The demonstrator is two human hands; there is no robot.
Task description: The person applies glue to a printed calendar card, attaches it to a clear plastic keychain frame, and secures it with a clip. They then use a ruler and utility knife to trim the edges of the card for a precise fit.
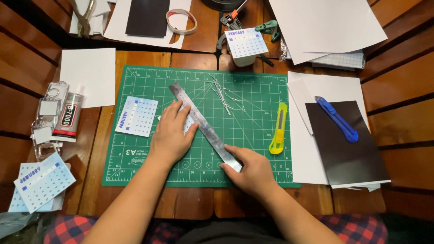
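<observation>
Both hands on ruler [205, 126] — left hand [171, 135] hiding paper [190, 124]

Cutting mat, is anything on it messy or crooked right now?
Thin white paper slivers lie scattered across the upper middle of the green cutting mat. The steel ruler sits diagonally across the grid, under the left hand and right hand.

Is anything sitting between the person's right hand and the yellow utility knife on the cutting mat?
Nothing visible does. The right hand rests on the lower end of the steel ruler, and the yellow utility knife lies up and to its right. Only bare green cutting mat shows between them; the paper slivers lie farther up.
</observation>
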